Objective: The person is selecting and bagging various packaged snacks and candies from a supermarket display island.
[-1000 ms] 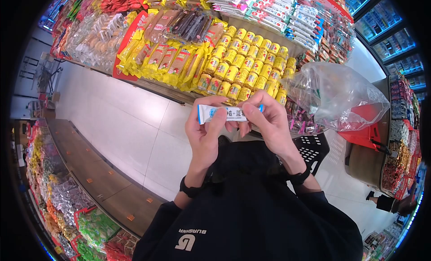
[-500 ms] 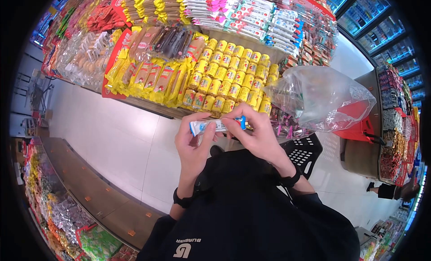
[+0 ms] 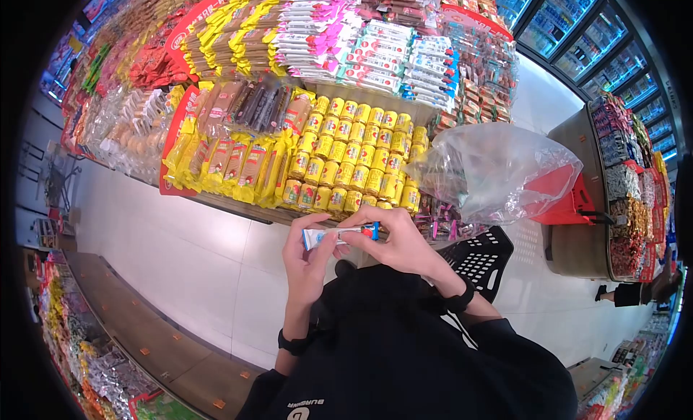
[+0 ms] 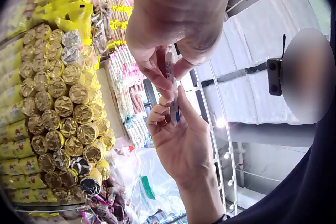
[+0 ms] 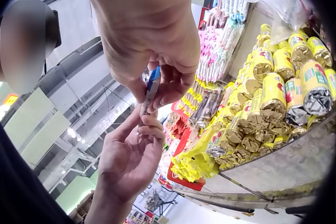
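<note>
Both hands hold a small white-and-blue wrapped snack bar (image 3: 311,239) in front of the dark top. My left hand (image 3: 304,267) pinches its left end between thumb and fingers. On the other end, my right hand (image 3: 398,245) has its thumb over the wrapper's face, hiding most of the printing. A blue tip with a bit of red shows past the right fingers. From the right wrist, the blue end of the bar (image 5: 153,85) appears between the right thumb and fingers. The left wrist view shows the bar edge-on, spanning both hands.
Just beyond the hands is a display shelf with rows of yellow cylindrical packs (image 3: 339,151), yellow-bagged snacks (image 3: 231,163) and white-and-blue bars (image 3: 431,73). A clear plastic bag (image 3: 498,171) sits at its right. Below that is a black perforated basket (image 3: 480,257). A person's leg (image 3: 626,295) shows far right.
In the head view, the shelf and hands have shifted left and down. The bar has turned in the fingers, and the right hand now covers more of its printed face. Both hands keep their hold.
</note>
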Demonstrator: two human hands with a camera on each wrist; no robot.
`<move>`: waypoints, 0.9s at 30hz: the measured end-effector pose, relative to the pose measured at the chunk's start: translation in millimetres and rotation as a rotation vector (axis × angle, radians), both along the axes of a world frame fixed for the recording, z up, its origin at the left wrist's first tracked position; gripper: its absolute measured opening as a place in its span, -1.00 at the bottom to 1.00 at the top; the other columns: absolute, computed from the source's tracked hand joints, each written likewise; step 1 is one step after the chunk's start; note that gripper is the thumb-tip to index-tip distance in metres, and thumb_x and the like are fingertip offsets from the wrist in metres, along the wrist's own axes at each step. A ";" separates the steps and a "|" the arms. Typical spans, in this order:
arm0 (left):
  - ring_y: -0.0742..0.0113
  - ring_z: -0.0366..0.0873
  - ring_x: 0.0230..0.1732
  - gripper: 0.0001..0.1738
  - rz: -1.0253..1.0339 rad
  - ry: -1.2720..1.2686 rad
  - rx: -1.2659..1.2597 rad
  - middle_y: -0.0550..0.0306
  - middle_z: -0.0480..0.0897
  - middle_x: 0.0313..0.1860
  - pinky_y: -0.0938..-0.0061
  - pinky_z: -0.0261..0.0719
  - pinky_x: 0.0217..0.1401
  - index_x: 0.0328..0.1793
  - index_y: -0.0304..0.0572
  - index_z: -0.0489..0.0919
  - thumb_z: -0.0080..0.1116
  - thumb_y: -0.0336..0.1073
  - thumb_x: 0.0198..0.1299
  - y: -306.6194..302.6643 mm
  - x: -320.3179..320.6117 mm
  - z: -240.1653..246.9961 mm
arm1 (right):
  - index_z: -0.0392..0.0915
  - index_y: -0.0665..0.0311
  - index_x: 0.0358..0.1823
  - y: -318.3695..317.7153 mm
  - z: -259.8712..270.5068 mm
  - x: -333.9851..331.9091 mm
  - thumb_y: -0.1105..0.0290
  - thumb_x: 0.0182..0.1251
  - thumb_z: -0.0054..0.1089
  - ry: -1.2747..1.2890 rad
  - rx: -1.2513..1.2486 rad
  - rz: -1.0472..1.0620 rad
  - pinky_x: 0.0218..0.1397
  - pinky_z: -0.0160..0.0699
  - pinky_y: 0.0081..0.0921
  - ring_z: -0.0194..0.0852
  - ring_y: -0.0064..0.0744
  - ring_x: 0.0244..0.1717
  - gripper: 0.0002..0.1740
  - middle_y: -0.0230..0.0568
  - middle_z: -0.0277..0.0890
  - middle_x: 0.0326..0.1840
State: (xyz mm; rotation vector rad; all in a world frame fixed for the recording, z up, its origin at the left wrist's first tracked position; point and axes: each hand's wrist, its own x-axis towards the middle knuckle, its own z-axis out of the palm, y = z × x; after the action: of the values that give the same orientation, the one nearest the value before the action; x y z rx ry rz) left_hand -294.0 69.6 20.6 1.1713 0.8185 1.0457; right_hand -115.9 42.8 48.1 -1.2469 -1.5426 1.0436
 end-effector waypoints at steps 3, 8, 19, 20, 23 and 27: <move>0.39 0.62 -0.38 -0.67 -0.010 -0.040 -0.027 0.11 0.57 -0.33 0.55 0.55 -0.34 0.18 -0.36 0.41 0.12 -0.51 0.30 1.1 -2.7 2.7 | 0.65 0.35 -0.15 -1.5 -9.9 -4.9 0.43 0.30 0.25 0.184 -0.064 -0.033 -0.19 0.53 -0.51 0.63 -0.45 -0.29 -0.83 -0.18 0.67 -0.30; 0.38 0.63 -0.37 -0.64 -0.005 -0.046 -0.034 0.11 0.57 -0.33 0.55 0.59 -0.32 0.18 -0.36 0.40 0.14 -0.53 0.27 1.6 -3.6 -3.3 | 0.65 0.35 -0.14 -1.0 -5.3 -5.8 0.43 0.30 0.26 0.116 -0.096 -0.037 -0.20 0.52 -0.51 0.62 -0.44 -0.30 -0.83 -0.19 0.66 -0.31; 0.36 0.67 -0.38 -0.61 -0.039 0.054 0.050 0.08 0.61 -0.34 0.57 0.62 -0.32 0.20 -0.37 0.37 0.15 -0.56 0.26 4.1 -10.9 -5.9 | 0.65 0.35 -0.18 1.7 -15.5 -7.6 0.43 0.28 0.29 0.081 -0.015 -0.021 -0.27 0.47 -0.54 0.57 -0.50 -0.36 -0.85 -0.22 0.67 -0.33; 0.36 0.67 -0.38 -0.61 -0.060 0.020 0.011 0.08 0.61 -0.34 0.57 0.62 -0.32 0.20 -0.38 0.37 0.15 -0.55 0.26 5.0 -12.4 -4.6 | 0.66 0.34 -0.18 2.0 -20.3 -7.4 0.43 0.29 0.29 0.147 -0.054 -0.010 -0.30 0.45 -0.57 0.54 -0.55 -0.38 -0.85 -0.25 0.67 -0.35; 0.35 0.67 -0.38 -0.61 -0.088 -0.024 -0.054 0.07 0.61 -0.33 0.56 0.63 -0.33 0.19 -0.38 0.37 0.16 -0.55 0.25 6.8 -15.2 -5.0 | 0.66 0.35 -0.19 1.0 -22.6 -8.3 0.43 0.29 0.29 0.244 -0.124 -0.002 -0.36 0.36 -0.65 0.41 -0.70 -0.41 -0.85 -0.33 0.65 -0.39; 0.38 0.69 -0.36 -0.63 -0.005 0.063 0.039 0.06 0.65 -0.35 0.56 0.66 -0.30 0.15 -0.37 0.40 0.18 -0.57 0.22 2.9 -8.6 -6.3 | 0.64 0.36 -0.21 1.5 -12.0 -8.7 0.45 0.25 0.31 0.013 -0.029 -0.046 -0.32 0.46 -0.57 0.55 -0.56 -0.41 -0.85 -0.24 0.65 -0.39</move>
State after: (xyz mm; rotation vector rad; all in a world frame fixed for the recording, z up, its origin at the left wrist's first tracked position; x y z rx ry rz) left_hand -302.6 72.5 14.3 1.2436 0.8470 1.0291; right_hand -124.6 44.3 36.0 -1.2869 -1.4864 1.0454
